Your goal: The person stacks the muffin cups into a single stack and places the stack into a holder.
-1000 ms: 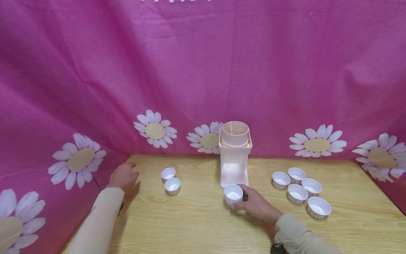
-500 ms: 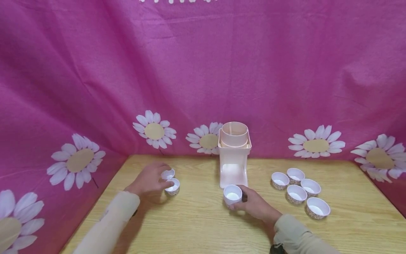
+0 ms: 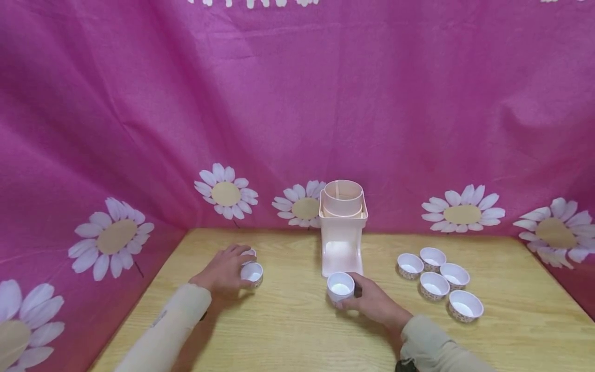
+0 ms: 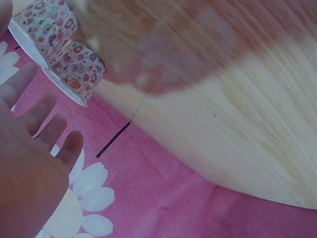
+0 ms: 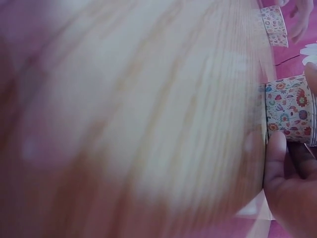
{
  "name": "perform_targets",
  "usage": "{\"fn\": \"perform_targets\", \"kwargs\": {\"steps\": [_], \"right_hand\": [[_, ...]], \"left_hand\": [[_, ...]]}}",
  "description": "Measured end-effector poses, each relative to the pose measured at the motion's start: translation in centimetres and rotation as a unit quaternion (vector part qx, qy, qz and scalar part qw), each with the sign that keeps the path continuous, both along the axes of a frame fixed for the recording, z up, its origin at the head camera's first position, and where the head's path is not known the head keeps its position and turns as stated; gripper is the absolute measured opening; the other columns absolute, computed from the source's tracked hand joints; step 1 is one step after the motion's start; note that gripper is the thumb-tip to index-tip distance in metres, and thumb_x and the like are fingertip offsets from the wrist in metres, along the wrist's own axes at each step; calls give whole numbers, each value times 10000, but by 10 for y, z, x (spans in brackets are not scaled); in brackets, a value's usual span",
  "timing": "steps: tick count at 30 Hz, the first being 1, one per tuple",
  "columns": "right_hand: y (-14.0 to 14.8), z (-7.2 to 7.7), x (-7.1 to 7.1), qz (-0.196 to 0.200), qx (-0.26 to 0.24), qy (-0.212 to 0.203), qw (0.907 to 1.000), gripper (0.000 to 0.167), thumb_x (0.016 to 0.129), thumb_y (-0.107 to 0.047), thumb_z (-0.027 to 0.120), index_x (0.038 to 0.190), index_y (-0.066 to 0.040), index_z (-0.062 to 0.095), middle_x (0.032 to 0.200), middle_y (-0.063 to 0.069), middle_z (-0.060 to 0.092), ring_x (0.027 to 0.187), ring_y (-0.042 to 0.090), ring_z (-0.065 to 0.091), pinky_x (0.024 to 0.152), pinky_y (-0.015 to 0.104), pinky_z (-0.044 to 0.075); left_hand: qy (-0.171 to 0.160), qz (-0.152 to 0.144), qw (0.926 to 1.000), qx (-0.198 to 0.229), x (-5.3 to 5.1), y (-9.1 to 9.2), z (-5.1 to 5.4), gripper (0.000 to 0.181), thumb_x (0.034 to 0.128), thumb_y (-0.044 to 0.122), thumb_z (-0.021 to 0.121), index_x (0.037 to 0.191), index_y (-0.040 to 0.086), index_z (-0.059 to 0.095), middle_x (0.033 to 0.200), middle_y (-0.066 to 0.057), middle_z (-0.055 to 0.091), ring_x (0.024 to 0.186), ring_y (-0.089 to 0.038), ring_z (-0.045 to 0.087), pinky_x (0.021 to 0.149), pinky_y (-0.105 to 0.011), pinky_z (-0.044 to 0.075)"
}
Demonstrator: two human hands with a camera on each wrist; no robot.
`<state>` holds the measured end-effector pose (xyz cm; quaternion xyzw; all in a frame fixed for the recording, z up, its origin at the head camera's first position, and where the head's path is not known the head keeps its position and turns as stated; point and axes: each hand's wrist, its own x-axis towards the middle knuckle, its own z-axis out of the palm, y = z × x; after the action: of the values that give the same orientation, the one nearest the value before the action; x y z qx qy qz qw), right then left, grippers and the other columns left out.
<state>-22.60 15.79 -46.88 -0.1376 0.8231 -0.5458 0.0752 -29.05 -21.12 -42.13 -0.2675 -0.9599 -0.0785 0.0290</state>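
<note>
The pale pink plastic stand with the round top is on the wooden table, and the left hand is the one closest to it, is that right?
Not quite: the right hand is closest to the stand, as the head view shows; the left hand is farther off. The stand is on the wooden table.

Gap between paired cups (image 3: 252,274) and pink stand (image 3: 341,256), bowls (image 3: 434,285) right

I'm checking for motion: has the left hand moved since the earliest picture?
Yes; against the pink stand, the left hand has moved rightward, closer to it.
</note>
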Motion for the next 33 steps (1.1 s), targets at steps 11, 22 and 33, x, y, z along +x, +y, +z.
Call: {"fn": "perform_targets", "kwargs": {"steps": [11, 22, 33], "right_hand": [[-1, 2, 1, -21, -39, -1, 10000, 651, 766, -123, 815, 1344, -1, 541, 1192, 153, 674, 1109, 227, 602, 979, 372, 445], [-2, 2, 0, -91, 71, 81, 9999, 655, 764, -143, 818, 1343, -9, 541, 1193, 142, 677, 1131, 246, 603, 1010, 403, 442], [0, 2, 2, -100, 205, 91, 9997, 677, 763, -155, 816, 1362, -17, 532, 1202, 130, 676, 1154, 268, 592, 1033, 476, 444]], "left_hand": [[63, 44, 9997, 224, 2, 1, -3, 560, 689, 359, 880, 1170, 136, 700, 1393, -137, 564, 1314, -367, 453, 998, -609, 419], [90, 169, 9972, 718, 5, 2, -5, 459, 674, 297, 872, 1058, 108, 709, 1089, -28, 687, 1031, -231, 600, 886, -419, 489], [-540, 57, 9932, 1025, 8, 5, -7, 455, 677, 216, 867, 1057, 41, 687, 1053, -62, 675, 923, -195, 598, 805, -311, 490]]}}
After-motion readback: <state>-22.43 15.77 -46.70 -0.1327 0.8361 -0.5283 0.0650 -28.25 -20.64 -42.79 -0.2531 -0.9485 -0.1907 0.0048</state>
